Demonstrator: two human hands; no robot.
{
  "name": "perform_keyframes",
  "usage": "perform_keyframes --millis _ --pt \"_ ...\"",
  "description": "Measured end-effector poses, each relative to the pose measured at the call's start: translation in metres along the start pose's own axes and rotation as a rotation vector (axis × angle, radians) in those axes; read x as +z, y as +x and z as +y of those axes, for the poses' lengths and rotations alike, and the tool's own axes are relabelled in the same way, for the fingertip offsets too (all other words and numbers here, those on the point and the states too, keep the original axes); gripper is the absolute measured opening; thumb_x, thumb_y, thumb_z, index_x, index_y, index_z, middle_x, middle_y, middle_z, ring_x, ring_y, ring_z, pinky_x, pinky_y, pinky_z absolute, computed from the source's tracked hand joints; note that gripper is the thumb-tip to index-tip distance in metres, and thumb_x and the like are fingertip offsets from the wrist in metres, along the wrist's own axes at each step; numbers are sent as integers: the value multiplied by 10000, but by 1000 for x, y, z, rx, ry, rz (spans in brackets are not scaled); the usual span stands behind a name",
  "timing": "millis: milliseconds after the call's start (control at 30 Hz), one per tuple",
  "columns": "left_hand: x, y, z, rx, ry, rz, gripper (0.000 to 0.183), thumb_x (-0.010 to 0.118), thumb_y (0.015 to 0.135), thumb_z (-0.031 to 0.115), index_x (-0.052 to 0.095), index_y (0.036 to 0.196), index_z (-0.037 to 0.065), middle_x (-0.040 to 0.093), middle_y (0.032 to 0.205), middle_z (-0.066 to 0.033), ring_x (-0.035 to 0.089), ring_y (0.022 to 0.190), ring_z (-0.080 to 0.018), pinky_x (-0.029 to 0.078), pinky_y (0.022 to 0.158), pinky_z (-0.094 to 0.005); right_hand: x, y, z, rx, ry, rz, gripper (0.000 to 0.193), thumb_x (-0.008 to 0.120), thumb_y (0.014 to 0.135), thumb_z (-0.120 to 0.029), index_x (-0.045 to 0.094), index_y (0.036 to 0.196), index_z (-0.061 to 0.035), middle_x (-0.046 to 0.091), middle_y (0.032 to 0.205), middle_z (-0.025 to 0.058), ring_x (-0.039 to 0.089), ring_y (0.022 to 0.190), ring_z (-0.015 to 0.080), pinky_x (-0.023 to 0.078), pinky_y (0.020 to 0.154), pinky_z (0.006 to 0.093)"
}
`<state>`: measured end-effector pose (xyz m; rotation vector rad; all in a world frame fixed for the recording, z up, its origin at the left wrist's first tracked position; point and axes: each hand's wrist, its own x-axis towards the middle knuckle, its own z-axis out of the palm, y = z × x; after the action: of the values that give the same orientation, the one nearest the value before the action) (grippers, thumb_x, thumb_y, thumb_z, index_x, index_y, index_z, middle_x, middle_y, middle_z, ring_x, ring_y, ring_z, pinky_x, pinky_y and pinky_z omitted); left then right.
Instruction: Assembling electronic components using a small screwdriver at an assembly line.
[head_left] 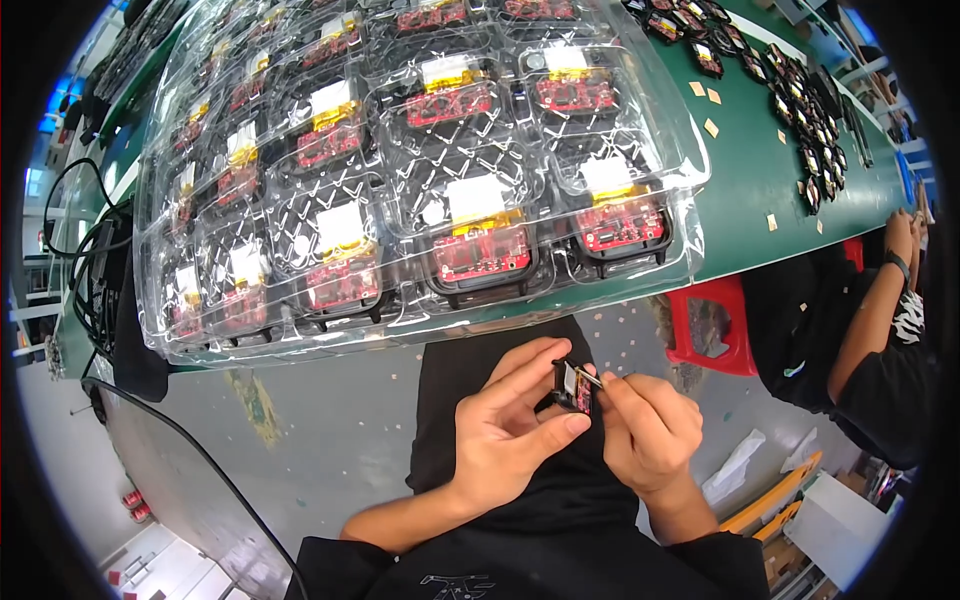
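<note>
My left hand (pixel 495 435) is closed round the edges of a small black device housing (pixel 560 398), tilted up above my lap. Inside the housing sits a red circuit board (pixel 584 392). Between the thumb and fingers of my right hand (pixel 655 425) is a thin metal tool (pixel 591 379), its tip against the housing's open side. Whether it is tweezers or a pick cannot be told. In front of me, stacked clear plastic trays (pixel 690 150) hold several similar black housings, with red boards, white blocks and yellow tape.
The trays rest on a green table (pixel 740 235), overhanging its near edge. More black housings (pixel 810 130) and small tan squares (pixel 711 128) lie at the far right. A red stool (pixel 735 320) and a co-worker's arm (pixel 870 300) are on the right. A black cable (pixel 190 430) hangs at left.
</note>
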<state>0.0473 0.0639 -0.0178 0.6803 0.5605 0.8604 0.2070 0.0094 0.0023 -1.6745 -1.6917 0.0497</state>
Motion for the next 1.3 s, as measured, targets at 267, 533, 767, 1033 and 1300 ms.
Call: perform_keyframes --millis 267,533,767,1033,1300 --pt "-4 8 4 91 107 -94 576 725 846 -124 538 1385 -45 451 1452 -164 542 1284 -261 515 1066 -397 -15 7 12 175 178 -98 215 767 768 29 705 973 25 645 844 102 599 611 162 460 520 279" --pt "13 31 15 660 885 -165 516 885 717 40 673 1180 -48 681 1142 -240 705 1023 -343 588 885 -385 -33 29 -13 271 384 -155 372 871 758 -146 686 1043 6 680 947 132 668 716 212 526 581 296" --pt "13 26 12 616 893 -99 515 855 771 71 626 1214 -59 579 1314 -276 633 1184 -385 550 978 -407 -25 63 24 70 -109 161 342 814 729 -27 723 1058 -33 689 969 98 676 675 231 539 575 315" --pt "1 12 2 465 858 -79 380 791 798 4 648 1143 -66 618 1231 -242 659 1128 -353 564 944 -396 -29 135 48 157 108 -93 386 629 765 65 722 1131 -15 639 1028 127 663 767 216 531 660 304" --pt "6 12 4 448 862 -71 333 772 799 -16 671 1115 -44 649 1195 -213 679 1084 -326 561 915 -373 -3 187 57 262 -106 -255 280 754 825 -180 687 991 35 634 970 201 645 925 388 511 829 452"
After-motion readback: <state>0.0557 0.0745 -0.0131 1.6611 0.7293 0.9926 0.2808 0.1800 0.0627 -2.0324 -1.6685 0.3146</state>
